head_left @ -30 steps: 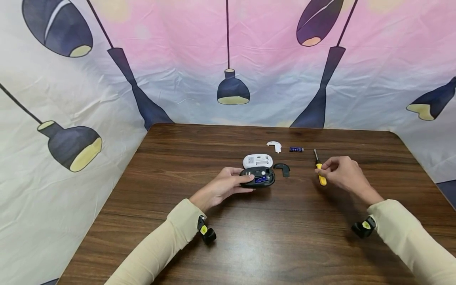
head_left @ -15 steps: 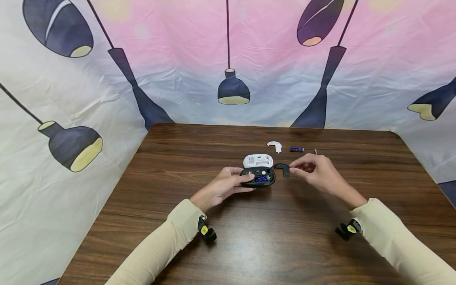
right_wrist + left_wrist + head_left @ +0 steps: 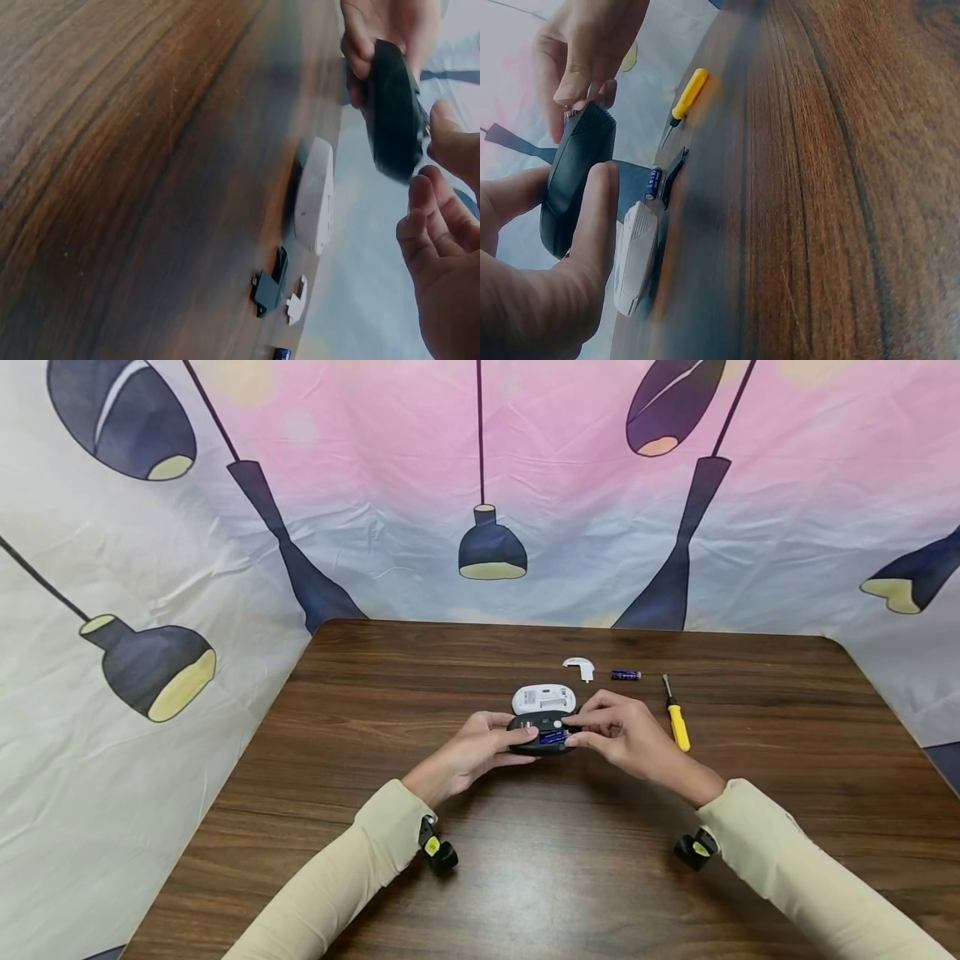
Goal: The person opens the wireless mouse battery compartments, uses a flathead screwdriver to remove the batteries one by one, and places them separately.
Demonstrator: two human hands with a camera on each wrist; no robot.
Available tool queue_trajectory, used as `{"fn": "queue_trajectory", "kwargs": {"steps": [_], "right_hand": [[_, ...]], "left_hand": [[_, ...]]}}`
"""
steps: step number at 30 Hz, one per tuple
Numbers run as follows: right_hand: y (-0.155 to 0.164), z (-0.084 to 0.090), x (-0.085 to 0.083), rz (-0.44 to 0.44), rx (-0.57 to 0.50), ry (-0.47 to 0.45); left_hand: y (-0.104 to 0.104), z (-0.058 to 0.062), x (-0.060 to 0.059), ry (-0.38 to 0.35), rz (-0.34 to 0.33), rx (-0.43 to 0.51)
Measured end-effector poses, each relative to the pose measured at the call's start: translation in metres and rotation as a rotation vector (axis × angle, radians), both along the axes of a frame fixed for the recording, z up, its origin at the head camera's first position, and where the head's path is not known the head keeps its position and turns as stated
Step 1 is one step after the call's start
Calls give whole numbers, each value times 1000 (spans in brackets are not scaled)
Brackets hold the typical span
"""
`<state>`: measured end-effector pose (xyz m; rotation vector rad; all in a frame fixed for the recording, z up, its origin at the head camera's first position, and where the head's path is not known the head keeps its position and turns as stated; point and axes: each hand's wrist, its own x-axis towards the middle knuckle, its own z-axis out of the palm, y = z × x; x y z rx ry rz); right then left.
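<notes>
My left hand (image 3: 476,747) grips the left end of a black computer mouse (image 3: 546,724), its underside turned up toward the head camera and its battery compartment uncovered. A blue battery (image 3: 553,737) sits in that compartment. At the mouse's right end, the thumb and forefinger of my right hand (image 3: 626,735) pinch at the battery's end. The wrist views show the black mouse (image 3: 576,172) raised above the table. Its black cover (image 3: 270,285) lies on the table, mostly hidden behind the right hand in the head view.
Behind the black mouse lies a white mouse (image 3: 543,697), underside up, with its compartment uncovered. Farther back are a white cover (image 3: 581,667) and a second blue battery (image 3: 626,675). A yellow-handled screwdriver (image 3: 678,722) lies to the right on the brown wooden table (image 3: 420,668).
My right hand has moved left from the screwdriver, past the black cover, to the black mouse's battery compartment. The left hand and the mouse have stayed nearly still.
</notes>
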<state>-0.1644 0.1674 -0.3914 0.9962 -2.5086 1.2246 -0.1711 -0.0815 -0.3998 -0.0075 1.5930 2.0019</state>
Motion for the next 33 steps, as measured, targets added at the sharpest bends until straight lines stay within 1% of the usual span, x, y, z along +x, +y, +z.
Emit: {"fn": "queue_trajectory", "kwargs": {"steps": [4,8,16,21,26,33], "right_hand": [[-3,-1,0,20,12,40],[-2,-1,0,17,10,36],[-4,-3,0,22,-35,45],[-5,-4,-1,13,-40,37],[-5,-2,0,6,-20,18],[-4,1,0,2,5,16]], "left_hand": [[1,1,1,8,-9,-4],[2,2,2,18,-16,-10],[2,2,2,37,-26,-19],[2,1,2,36,-18,-20],[3,1,2,39,-8,-21],[3,0,2,39,9,-31]]}}
